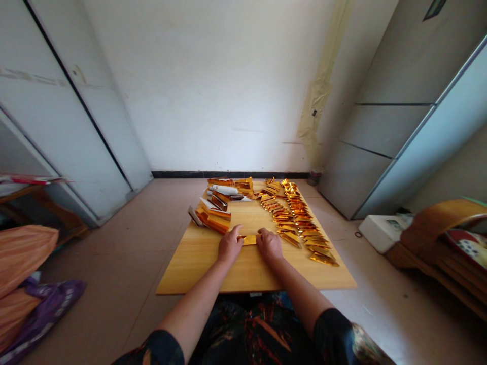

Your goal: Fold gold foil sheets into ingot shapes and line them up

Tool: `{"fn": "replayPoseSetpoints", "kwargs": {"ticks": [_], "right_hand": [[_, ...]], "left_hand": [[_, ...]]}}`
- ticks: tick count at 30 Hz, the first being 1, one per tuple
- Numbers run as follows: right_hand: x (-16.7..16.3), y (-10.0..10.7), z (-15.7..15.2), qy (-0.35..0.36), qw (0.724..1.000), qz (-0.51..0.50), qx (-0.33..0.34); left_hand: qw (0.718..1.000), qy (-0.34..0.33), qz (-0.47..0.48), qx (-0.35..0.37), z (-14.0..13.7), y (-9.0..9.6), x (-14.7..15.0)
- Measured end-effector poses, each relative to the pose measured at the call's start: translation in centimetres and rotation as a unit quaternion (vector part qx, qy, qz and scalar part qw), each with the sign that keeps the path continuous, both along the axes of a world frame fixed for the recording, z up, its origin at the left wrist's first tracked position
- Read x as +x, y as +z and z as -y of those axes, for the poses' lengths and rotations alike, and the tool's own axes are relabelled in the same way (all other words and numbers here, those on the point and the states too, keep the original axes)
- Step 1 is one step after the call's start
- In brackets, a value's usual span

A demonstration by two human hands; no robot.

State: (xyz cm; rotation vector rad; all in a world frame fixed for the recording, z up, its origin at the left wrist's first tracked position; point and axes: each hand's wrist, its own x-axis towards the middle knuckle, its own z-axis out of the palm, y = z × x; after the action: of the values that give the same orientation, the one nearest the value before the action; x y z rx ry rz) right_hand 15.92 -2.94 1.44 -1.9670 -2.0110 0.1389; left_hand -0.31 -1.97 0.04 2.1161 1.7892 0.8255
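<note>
A small folded strip of gold foil paper [250, 240] lies across the space between my two hands, just above the wooden board [198, 271]. My left hand [230, 245] is closed on its left end, and my right hand [270, 245] grips the right end. Beyond my left hand are loose curled sheets of gold foil paper [218, 219]. To the right of my right hand, folded gold foil pieces [283, 223] overlap in one row, with a second row of folded gold pieces [306, 223] beside it.
A white roll [224, 190] lies among the foil sheets at the board's far left. Behind the board stands a white wall [220, 101]. A grey refrigerator [365, 147], a white box [380, 232] and a wooden chair [426, 248] are on the right; bags [41, 304] on the left.
</note>
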Motion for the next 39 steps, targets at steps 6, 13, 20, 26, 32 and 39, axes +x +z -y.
{"fn": "replayPoseSetpoints", "kwargs": {"ticks": [6,13,20,26,32,39], "right_hand": [[-0.3,0.0,-0.2,-0.002,1.000,0.024,-0.004],[-0.3,-0.2,-0.1,0.001,0.999,0.031,0.009],[0.1,-0.4,-0.1,0.018,0.999,-0.013,0.023],[0.9,-0.2,0.3,0.060,0.991,-0.122,0.015],[2.1,-0.2,0.5,0.132,0.980,-0.150,0.018],[2.6,0.0,0.5,0.181,0.979,-0.093,0.022]], "left_hand": [[0.998,-0.035,-0.030,0.034,0.0,-0.5,0.0],[0.992,-0.083,-0.083,0.044,0.6,0.4,0.1],[0.989,-0.071,-0.124,0.045,1.1,0.7,0.1],[0.986,-0.091,-0.124,0.060,1.4,0.6,-0.2],[0.985,-0.102,-0.099,0.102,2.6,1.2,-0.3],[0.980,-0.087,-0.139,0.113,3.6,1.5,-0.8]]}}
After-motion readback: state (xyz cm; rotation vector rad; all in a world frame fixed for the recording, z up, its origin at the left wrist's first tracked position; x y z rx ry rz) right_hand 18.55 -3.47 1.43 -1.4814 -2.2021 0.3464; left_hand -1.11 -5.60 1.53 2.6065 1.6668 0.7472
